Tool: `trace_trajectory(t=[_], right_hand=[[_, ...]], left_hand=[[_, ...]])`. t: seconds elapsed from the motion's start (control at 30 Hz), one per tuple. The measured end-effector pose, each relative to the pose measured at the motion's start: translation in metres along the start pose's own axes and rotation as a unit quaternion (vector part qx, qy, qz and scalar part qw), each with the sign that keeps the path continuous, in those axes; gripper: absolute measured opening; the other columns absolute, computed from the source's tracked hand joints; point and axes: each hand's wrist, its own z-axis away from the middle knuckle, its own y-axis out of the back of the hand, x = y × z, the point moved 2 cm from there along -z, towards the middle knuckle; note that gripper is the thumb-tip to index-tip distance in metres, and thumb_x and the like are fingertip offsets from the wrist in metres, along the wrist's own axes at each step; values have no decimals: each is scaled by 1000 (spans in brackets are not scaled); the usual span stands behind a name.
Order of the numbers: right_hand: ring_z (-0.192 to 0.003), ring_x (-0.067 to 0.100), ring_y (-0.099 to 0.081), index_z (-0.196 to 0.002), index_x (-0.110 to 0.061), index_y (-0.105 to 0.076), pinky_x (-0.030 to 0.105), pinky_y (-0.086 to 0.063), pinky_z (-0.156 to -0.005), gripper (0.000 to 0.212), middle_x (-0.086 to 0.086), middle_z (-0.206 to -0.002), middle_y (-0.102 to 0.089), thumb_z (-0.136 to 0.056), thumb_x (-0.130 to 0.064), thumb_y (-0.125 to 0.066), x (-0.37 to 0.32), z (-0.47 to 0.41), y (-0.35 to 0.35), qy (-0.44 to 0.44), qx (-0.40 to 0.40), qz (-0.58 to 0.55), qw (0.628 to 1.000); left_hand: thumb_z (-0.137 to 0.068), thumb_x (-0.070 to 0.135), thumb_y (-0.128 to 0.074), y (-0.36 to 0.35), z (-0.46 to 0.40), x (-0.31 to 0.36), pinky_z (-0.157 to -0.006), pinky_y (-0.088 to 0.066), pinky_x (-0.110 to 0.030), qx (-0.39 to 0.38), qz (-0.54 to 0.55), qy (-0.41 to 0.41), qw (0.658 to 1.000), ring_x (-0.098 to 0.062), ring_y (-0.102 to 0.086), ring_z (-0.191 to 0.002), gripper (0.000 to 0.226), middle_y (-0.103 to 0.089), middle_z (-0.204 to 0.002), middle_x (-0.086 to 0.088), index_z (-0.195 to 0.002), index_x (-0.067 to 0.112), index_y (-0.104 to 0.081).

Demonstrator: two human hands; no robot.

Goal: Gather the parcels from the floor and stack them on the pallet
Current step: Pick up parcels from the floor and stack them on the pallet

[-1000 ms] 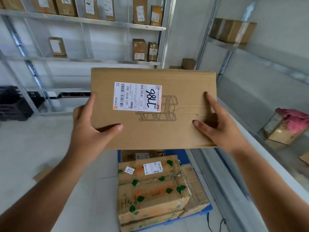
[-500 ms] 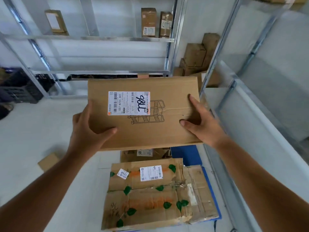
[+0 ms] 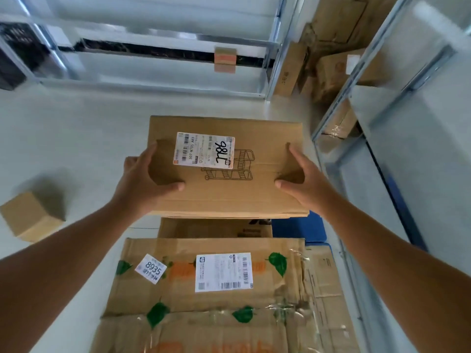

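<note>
Head view: The person is holding a flat brown box (image 3: 226,166) in the middle of the frame. The left hand (image 3: 142,179) is gripping its left edge, thumb curled over the top and fingers tucked under. The right hand (image 3: 303,179) is gripping the right edge the same way. Both hands are wrapped tight on the box, and nothing else is in them.

A second ago the box was up high, in front of the shelves. Now it is coming down, and the camera is tipping down with it. The shelves are sliding off toward the top of the frame.

The box is now hanging just over the back of the pallet (image 3: 298,228), which is showing as a blue patch right of center. Under the box, a plain box (image 3: 204,229) is peeking out. In the lower middle, a big box with green leaves (image 3: 211,276) is already sitting in the pile.

I think the box is about to be set down on the pile.

One small box (image 3: 30,215) is lying on the floor at the left edge, so there is more to pick up.
</note>
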Motion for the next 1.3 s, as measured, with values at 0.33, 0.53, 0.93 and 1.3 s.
trace_trajectory(t=[0.33, 0.53, 0.93, 1.3], right_hand=[[-148, 33, -34, -164, -44, -3, 36, -32, -104, 111, 13, -168, -18, -88, -25, -82, 95, -52, -96, -107, -115, 61, 986], [-150, 40, -35, -162, -45, 8, 52, -34, -119, 118, 18, -171, -11, -88, -31, -82, 105, -66, -135, -143, -157, 118, 970], [-146, 41, -40, -164, -38, 7, 51, -36, -116, 119, 20, -167, -23, -86, -38, -82, 113, -74, -144, -144, -198, 163, 956], [-159, 25, -19, -164, -38, -15, 42, -27, -119, 85, 3, -173, -14, -98, -43, -68, 67, -45, -99, -50, -92, 105, 989]], left_hand=[[-75, 40, -94, -89, -51, -91, -102, -51, -51, -116, -95, 66, 986, -40, -52, -132, 125, -36, -153, -16, -168, 35, -11], [-72, 42, -96, -100, -55, -119, -107, -52, -53, -139, -134, 81, 978, -42, -53, -134, 128, -37, -154, -17, -168, 35, -12], [-66, 45, -97, -109, -63, -130, -112, -43, -57, -209, -168, 109, 957, -45, -47, -141, 134, -35, -159, -19, -167, 31, -10], [-94, 35, -78, -74, -51, -77, -112, -42, -44, -128, -126, 2, 984, -31, -38, -149, 76, -36, -161, -7, -158, 27, -39]])
